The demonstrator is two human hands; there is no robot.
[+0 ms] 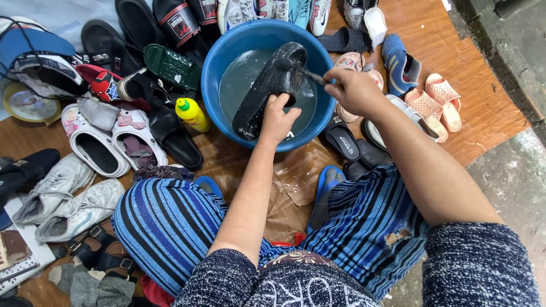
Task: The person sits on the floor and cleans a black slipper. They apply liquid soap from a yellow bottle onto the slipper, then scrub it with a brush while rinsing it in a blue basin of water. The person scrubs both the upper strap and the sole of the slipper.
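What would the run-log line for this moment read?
left hand: holds black rubber slide sandal | right hand: thin dark brush on sandal | over round blue plastic basin of water

yellow squeeze bottle with green cap (191,113) just left of the blue basin (227,51), dark green sandal (170,65) at its upper left, white clogs (108,142) and grey-white sneakers (62,199) farther left, pink sandals (438,102) and blue shoe (398,62) to its right, black slides (347,145) below right
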